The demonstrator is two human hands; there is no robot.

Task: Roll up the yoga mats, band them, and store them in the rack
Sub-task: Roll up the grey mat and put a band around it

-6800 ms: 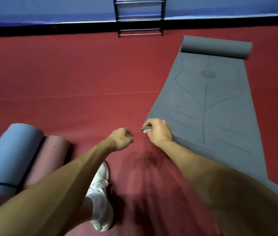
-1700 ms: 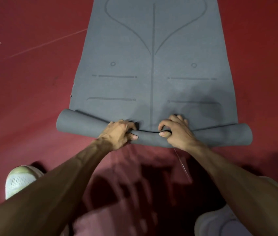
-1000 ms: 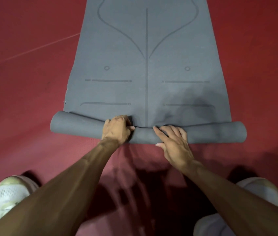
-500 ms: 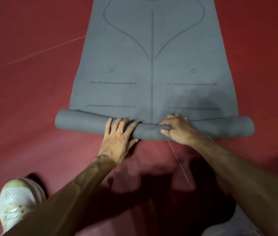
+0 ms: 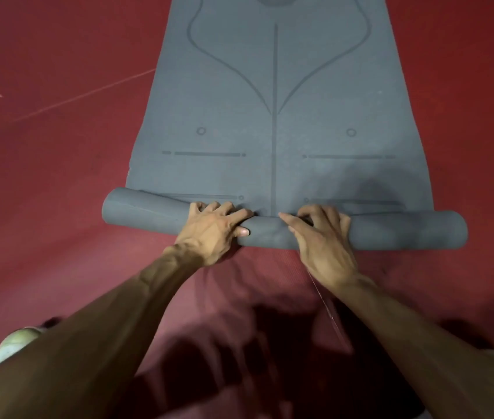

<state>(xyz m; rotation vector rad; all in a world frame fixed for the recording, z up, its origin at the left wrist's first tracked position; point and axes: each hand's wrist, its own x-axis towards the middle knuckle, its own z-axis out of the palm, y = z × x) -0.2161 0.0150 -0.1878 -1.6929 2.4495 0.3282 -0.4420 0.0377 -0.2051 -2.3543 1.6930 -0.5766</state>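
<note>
Two hands at work mid-roll: left hand [image 5: 214, 229] and right hand [image 5: 322, 237] both clamped, fingers curled, over the middle of the grey roll [image 5: 149, 213] lying across the red floor [image 5: 58, 176]. Press down and forward evenly (telescoped ends a likely risk), tucking tight to wind the flat yoga mat [image 5: 239, 116] ahead straight.

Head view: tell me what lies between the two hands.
In the head view, only a bare stretch of the grey mat roll lies between the left hand and the right hand.

Both hands [image 5: 214, 229] [image 5: 319, 237] grip the grey mat's [image 5: 276, 131] rolled end.
</note>
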